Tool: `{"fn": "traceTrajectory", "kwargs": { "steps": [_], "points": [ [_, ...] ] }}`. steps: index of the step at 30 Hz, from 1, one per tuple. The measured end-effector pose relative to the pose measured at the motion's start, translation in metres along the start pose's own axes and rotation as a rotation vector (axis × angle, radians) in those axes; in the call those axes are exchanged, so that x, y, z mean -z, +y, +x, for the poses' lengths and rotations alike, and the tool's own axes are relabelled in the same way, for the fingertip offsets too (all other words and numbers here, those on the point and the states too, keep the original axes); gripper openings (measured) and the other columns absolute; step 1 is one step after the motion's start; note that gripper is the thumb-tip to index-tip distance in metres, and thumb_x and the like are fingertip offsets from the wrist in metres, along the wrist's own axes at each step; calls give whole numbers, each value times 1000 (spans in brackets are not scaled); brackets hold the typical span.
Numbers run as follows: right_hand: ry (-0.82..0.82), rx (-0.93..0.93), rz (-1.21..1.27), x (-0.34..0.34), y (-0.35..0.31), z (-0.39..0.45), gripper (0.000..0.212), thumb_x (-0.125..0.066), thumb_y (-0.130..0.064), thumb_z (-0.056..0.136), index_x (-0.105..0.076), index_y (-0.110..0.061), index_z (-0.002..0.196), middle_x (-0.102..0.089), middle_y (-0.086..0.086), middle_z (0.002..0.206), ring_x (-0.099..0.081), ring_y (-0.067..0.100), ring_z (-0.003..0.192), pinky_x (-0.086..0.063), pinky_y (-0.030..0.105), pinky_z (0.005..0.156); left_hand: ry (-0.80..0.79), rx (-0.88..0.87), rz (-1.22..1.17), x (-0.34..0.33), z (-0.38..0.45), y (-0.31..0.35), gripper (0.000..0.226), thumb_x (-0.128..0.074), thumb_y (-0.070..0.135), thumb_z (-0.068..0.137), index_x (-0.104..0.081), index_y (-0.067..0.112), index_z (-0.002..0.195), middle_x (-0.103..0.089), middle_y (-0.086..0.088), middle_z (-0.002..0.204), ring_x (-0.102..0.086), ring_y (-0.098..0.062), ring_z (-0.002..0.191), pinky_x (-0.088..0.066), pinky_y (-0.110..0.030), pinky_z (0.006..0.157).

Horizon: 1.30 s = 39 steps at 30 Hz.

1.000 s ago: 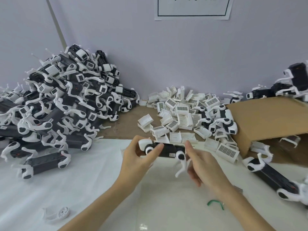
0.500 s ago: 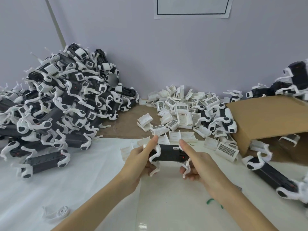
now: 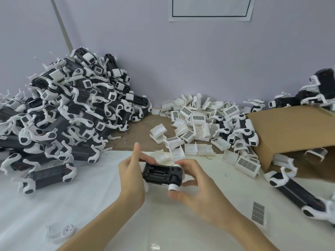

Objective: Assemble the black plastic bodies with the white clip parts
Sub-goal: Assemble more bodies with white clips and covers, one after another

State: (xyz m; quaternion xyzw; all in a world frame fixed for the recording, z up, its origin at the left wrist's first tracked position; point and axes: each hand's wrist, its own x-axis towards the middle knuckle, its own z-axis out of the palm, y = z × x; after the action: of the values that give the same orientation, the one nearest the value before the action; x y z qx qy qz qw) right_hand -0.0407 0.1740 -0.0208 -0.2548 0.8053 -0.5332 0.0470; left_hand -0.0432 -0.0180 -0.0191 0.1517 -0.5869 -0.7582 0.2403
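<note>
Head view: left hand (image 3: 131, 175) and right hand (image 3: 194, 185) both grip a black body (image 3: 159, 173), its open cavity up, fingers curled round its ends; left forefinger raised.

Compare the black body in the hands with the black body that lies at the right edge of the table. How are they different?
The held black body is gripped at both ends by the left hand and right hand, with an open compartment facing up; the body on the table lies free and shows a closed side. The table body shows long white legs at both ends; the held one shows only round white ends. Both are black and oblong.
</note>
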Motion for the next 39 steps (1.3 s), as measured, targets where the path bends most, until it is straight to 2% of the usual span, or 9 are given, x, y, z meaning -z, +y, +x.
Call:
{"fn": "traceTrajectory", "kwargs": {
  "steps": [7, 10, 14, 17, 20, 25, 29, 32, 39],
  "points": [
    [36, -81, 4, -7, 5, 1, 57, -47, -32, 109, -22, -40, 159, -55, -25, 142, -69, -3, 109, -43, 7, 92, -302, -147, 123, -3, 2, 19, 65, -26, 74, 100, -73, 29, 106, -81, -5, 104, -73, -23, 95, -49, -35, 65],
    [237, -113, 210, 5, 6, 9, 38, -39, -24, 111, -47, -24, 148, -74, -6, 120, -76, 12, 97, -55, 23, 93, -459, -103, 74, -8, 0, 30, 58, -30, 59, 107, -71, 21, 121, -78, -5, 120, -71, -28, 116, -50, -44, 100],
    [229, -189, 324, 12, 5, 11, 36, -35, -14, 114, -67, -15, 130, -79, 3, 112, -76, 23, 103, -58, 47, 98, -589, -200, 297, -14, -14, 22, 24, -51, 28, 113, -70, 21, 125, -72, 19, 105, -65, 5, 101, -51, -17, 92],
    [233, -233, 337, 11, 7, 11, 37, -34, -11, 114, -68, -12, 129, -79, 5, 112, -76, 24, 103, -57, 48, 99, -580, -242, 228, -11, -24, 14, 31, -53, 43, 107, -69, 24, 124, -68, 22, 94, -62, 0, 88, -45, -8, 79],
    [312, -235, 325, 11, 12, 12, 32, -40, -10, 112, -64, -12, 133, -78, 6, 113, -77, 18, 101, -57, 42, 100, -570, -168, 194, -10, -23, 10, 33, -44, 48, 112, -72, 34, 121, -74, 1, 115, -63, -23, 106, -47, -18, 87],
    [516, -130, 180, 7, 14, 10, 25, -54, -11, 106, -62, -24, 127, -78, -6, 103, -75, 7, 97, -60, 29, 88, -455, 48, 135, -10, -21, -1, 44, -36, 58, 109, -69, 34, 128, -78, 8, 115, -72, -19, 113, -56, -29, 97],
    [408, 63, 20, -2, 8, 4, 33, -63, -9, 101, -57, -31, 124, -69, -21, 114, -67, 6, 113, -54, 20, 90, -337, 68, 145, -11, -22, -10, 52, -80, 69, 76, -61, 43, 117, -73, 16, 84, -66, -2, 75, -56, -21, 73],
    [343, 63, 17, 4, 3, 8, 31, -60, -13, 103, -55, -35, 125, -70, -17, 111, -67, 2, 108, -50, 12, 87, -344, 81, 133, -4, -13, -9, 41, -87, 48, 73, -68, 42, 109, -75, 14, 100, -66, -4, 80, -48, -15, 62],
    [177, -7, -625, 54, 20, 64, 73, -43, 24, 85, -61, -19, 142, -61, 0, 144, -54, 19, 134, -42, 35, 111, -474, 93, 110, 3, -3, -13, 53, -88, 40, 78, -64, 34, 125, -75, -1, 122, -69, -17, 99, -46, -22, 67]
  ]
}}
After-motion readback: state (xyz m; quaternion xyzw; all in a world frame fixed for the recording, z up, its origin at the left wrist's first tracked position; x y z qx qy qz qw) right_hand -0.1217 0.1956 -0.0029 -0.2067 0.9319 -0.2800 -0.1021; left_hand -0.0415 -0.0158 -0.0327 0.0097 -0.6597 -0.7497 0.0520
